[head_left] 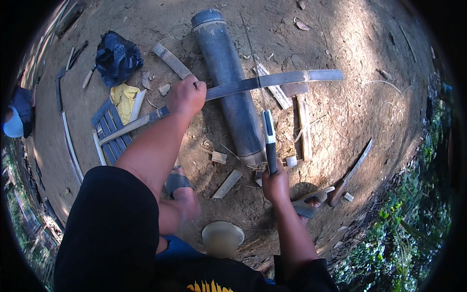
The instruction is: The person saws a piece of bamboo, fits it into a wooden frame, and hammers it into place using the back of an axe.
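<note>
Left hand [186, 96] has its fingers wrapped tight around a long dark strip [314, 75], which lies crosswise over a fat dark cylinder [242, 117] on the dirt [374, 114]. Right hand [276, 185] is closed round the handle of a saw [270, 138], black and white grip, blade pointing away and crossing the strip just past the cylinder's right side. Blade's basically edge-on from up here, so can't really tell how deep it sits. Off to the left there's a slatted piece [103, 125] with a yellow wrapper [125, 100] by it and a crumpled black plastic bag [116, 56] beyond, plus a big knife [359, 163] lying over on the right
</note>
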Demonstrator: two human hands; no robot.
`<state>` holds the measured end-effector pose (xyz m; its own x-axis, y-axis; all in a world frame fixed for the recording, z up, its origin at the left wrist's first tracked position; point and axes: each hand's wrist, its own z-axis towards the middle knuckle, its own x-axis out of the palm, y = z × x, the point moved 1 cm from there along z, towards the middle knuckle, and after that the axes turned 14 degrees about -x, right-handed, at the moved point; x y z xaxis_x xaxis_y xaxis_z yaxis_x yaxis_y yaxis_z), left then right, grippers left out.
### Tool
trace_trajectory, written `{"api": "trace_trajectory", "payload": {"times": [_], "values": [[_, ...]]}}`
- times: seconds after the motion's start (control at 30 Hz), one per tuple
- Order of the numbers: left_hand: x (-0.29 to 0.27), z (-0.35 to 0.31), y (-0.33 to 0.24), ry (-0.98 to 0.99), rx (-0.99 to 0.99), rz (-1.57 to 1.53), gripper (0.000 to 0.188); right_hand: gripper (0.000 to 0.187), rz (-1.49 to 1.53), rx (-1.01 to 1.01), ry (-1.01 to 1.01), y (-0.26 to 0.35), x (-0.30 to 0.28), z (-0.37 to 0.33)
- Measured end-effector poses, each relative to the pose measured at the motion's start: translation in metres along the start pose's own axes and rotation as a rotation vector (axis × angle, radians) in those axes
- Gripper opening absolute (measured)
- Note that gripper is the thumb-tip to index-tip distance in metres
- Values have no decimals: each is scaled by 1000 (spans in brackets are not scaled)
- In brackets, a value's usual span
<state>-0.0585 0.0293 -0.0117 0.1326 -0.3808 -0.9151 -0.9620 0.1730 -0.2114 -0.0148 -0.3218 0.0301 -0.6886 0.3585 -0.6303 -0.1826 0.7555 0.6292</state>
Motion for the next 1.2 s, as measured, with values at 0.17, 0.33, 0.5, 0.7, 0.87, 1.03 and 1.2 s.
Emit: {"api": "trace_trajectory", "payload": {"times": [0.17, 0.33, 0.5, 0.7, 0.87, 1.03, 1.2], "values": [[-2, -3, -5, 28, -17, 26, 32, 15, -7, 75, 31, -47, -19, -84], [-3, -6, -1, 24, -17, 1, 33, 15, -25, 64, 38, 3, -6, -12], [-7, 1, -8, 25, -4, -6, 33, 15, -47, 115, 31, -62, -6, -112], [5, -1, 0, 29, 6, 45, 32, 13, 37, 61, 88, 9, 1, 17], [1, -4, -6, 19, 3, 29, 31, 14, -39, 141, 34, -34, -25, -78], [3, -1, -2, 26, 5, 19, 30, 15, -49, 154, 17, -39, -21, -86], [2, 0, -1, 11, 20, -2, 30, 14, 0, 209, 37, -61, -14, -129]]}}
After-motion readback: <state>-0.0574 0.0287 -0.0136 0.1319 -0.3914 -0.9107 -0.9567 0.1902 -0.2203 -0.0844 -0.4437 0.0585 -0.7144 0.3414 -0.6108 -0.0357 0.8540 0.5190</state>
